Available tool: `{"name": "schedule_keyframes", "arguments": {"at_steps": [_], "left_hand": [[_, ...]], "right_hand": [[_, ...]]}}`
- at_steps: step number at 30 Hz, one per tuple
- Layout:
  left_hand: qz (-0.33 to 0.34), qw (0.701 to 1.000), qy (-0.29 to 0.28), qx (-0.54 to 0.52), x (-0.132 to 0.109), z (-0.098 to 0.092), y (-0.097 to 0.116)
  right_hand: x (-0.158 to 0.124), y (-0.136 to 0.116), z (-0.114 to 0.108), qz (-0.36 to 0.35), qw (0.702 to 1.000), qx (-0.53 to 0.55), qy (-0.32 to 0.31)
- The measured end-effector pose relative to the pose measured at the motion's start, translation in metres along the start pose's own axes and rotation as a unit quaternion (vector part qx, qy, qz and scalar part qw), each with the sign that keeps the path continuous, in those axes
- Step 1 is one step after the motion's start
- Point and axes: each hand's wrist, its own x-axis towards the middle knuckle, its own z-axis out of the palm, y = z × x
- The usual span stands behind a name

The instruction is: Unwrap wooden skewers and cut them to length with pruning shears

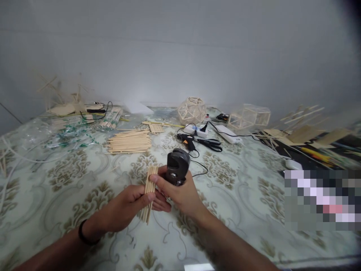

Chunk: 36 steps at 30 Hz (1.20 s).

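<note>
A small bundle of thin wooden sticks (151, 180) is held at a slant in front of me, above the table. My left hand (132, 205) is closed around its lower part, thumb across the sticks. My right hand (180, 192) rests its thumb on the upper part of the same bundle. In that hand sits a black hand tool (178, 165) with a rounded, notched end and a metal bolt; its exact kind is unclear. Beyond the hands lies a flat pile of similar sticks (129, 141). Some of the right fingers are hidden behind the tool.
A glue gun (187, 141) with its cord lies near a power strip (196, 130). Stick-built frames (191, 110) stand along the wall. Plastic wrappers (73, 135) lie at left. At right, a dark mat (338, 141) carries boards and sticks. Patterned cloth (113, 248) covers the table.
</note>
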Motion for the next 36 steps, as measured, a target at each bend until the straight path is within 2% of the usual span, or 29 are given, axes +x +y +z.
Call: {"name": "schedule_keyframes", "arguments": {"at_steps": [4, 7, 12, 18, 24, 28, 31, 34, 36], "left_hand": [[0.029, 0.988, 0.059, 0.137, -0.001, 0.0, -0.001], [0.046, 0.979, 0.072, 0.187, -0.002, 0.0, -0.004], [0.083, 0.974, 0.065, 0.201, 0.001, 0.001, -0.008], [0.103, 0.972, 0.048, 0.207, 0.003, 0.0, -0.012], [0.106, 0.973, 0.034, 0.202, 0.002, -0.001, -0.003], [0.064, 0.985, 0.014, 0.157, 0.002, 0.0, -0.005], [-0.012, 1.0, -0.018, 0.012, 0.002, 0.005, -0.014], [-0.081, 0.985, -0.021, -0.152, 0.002, 0.011, -0.022], [-0.105, 0.978, -0.018, -0.182, 0.001, 0.012, -0.024]], "right_hand": [[-0.006, 0.0, -0.002, -0.017, 1.0, 0.006, -0.014], [-0.008, 0.001, -0.005, -0.066, 0.997, -0.038, -0.033], [-0.006, 0.003, -0.006, -0.131, 0.987, -0.085, -0.045], [-0.004, 0.001, -0.011, -0.15, 0.981, -0.094, -0.076], [-0.003, 0.002, -0.012, -0.147, 0.982, -0.079, -0.089], [-0.002, 0.007, -0.008, -0.124, 0.987, -0.082, -0.061], [0.003, 0.012, -0.006, -0.045, 0.997, -0.062, -0.023], [0.01, 0.017, -0.007, 0.021, 0.998, -0.044, -0.031], [0.015, 0.02, -0.008, 0.042, 0.998, -0.038, -0.035]]}}
